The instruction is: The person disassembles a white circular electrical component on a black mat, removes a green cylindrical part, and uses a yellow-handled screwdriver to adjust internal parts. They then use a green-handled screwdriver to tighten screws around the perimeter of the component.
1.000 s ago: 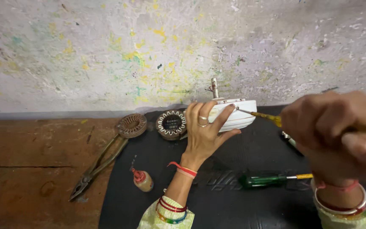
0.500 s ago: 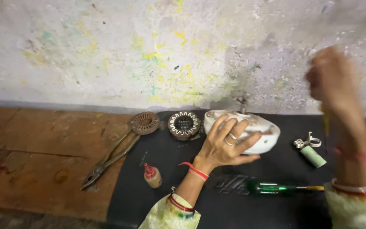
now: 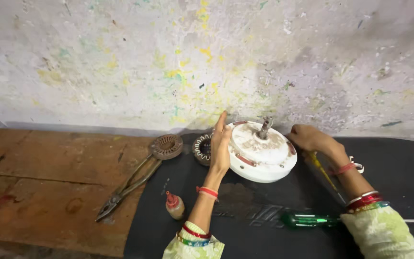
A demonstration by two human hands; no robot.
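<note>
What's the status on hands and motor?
Left hand flat against motor housing. Right hand on its far side, yellow screwdriver beneath. Green screwdriver lies near.

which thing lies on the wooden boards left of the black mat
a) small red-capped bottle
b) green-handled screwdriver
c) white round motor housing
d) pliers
d: the pliers lie across the wooden boards, while the green-handled screwdriver, the red-capped bottle and the white motor housing all sit on the black mat.
</note>
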